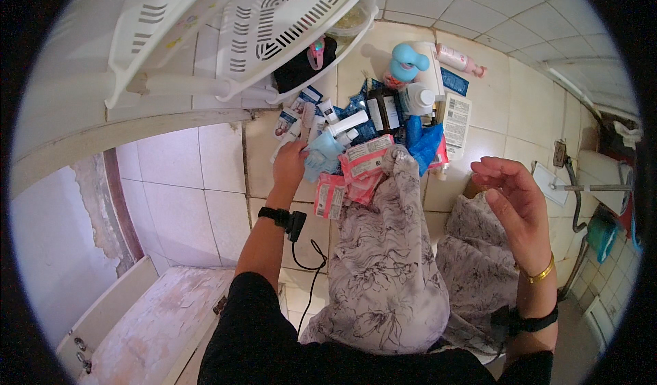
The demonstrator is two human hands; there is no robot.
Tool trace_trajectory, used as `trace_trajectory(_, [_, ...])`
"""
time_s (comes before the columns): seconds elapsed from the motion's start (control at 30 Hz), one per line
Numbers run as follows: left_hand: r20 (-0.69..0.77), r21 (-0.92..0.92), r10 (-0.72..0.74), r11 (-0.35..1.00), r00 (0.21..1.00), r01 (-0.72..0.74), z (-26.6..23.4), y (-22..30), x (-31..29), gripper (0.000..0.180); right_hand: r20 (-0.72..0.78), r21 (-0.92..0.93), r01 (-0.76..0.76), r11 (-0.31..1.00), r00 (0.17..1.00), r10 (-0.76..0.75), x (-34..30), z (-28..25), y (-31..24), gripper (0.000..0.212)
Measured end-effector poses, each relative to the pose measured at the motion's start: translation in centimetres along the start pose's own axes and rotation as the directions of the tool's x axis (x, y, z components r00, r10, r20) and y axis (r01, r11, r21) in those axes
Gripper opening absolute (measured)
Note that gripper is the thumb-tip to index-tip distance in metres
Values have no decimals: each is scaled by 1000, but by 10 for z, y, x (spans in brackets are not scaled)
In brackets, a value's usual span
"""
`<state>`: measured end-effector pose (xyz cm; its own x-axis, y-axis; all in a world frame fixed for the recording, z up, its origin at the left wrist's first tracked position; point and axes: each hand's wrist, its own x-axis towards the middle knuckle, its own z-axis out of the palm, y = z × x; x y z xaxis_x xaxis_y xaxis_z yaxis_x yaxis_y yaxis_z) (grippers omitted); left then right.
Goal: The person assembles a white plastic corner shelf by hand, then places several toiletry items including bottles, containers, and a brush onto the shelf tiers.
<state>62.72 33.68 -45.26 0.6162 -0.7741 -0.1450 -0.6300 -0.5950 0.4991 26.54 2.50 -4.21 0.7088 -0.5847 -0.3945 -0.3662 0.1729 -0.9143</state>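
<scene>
My left hand (291,162) reaches into the left side of a pile of toiletries on the tiled floor, its fingers drawn together. Whatever they hold is too small to make out. Beside it lie a light blue bag (324,154), a white tube (348,122) and small printed packets (285,123). My right hand (512,203) hovers over my right knee, fingers apart and slightly curled, holding nothing. Pink and white packets (330,197) rest close to my left knee. A dark bottle (383,111), a white bottle (416,99) and a blue plastic bag (426,145) stand or lie in the pile's middle.
White plastic rack shelves (280,29) stand at upper left, with a black cloth (304,70) on the lowest. At the back are a light blue-topped container (408,62) and a pink bottle (460,60). A hose (573,193) hangs at right. Patterned fabric (387,268) covers my legs.
</scene>
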Motion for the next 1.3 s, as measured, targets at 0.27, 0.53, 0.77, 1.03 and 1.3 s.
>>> trace_trajectory(0.27, [-227, -222, -3, 974, 974, -49, -74, 72, -23, 18, 25, 3, 41, 999, 999, -41, -27, -1, -15, 39])
trace_trajectory(0.53, [-294, -485, 147, 829, 944, -280, -224, 298, -78, 19, 39, -56, 115, 992, 993, -113, -94, -9, -48, 42])
trace_trajectory(0.77, [-389, -388, 479, 690, 787, -611, -320, 438, -154, 16, -39, -306, 236, 922, 965, -260, -169, -2, -80, 35])
trace_trajectory(1.03, [-339, -619, 362, 609, 868, -496, -338, 501, -196, 79, -234, -185, 268, 945, 922, -308, -230, -31, -111, 23])
trace_trajectory(1.3, [-106, -683, 275, 678, 956, -271, -317, 494, -179, 75, -204, -493, 257, 831, 894, -398, -251, -82, -110, 20])
